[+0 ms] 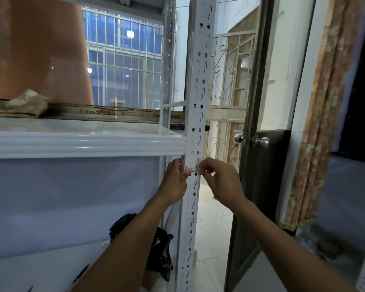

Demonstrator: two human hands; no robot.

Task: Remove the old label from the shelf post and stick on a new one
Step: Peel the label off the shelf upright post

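Note:
A white perforated shelf post (198, 85) runs top to bottom through the middle of the view. Just below the white shelf (82, 144), a small white label with red lines (190, 169) lies across the post's front. My left hand (174, 182) pinches the label's left end with curled fingers. My right hand (219, 182) pinches its right end from the other side of the post. Both hands cover most of the label, so I cannot tell whether it is stuck to the post.
A folded cloth (19, 104) and a long printed box (105, 112) lie on the shelf top. A black bag (158, 245) sits low beside the post. A dark door with round knobs (259, 142) stands open at the right, next to a curtain (316, 123).

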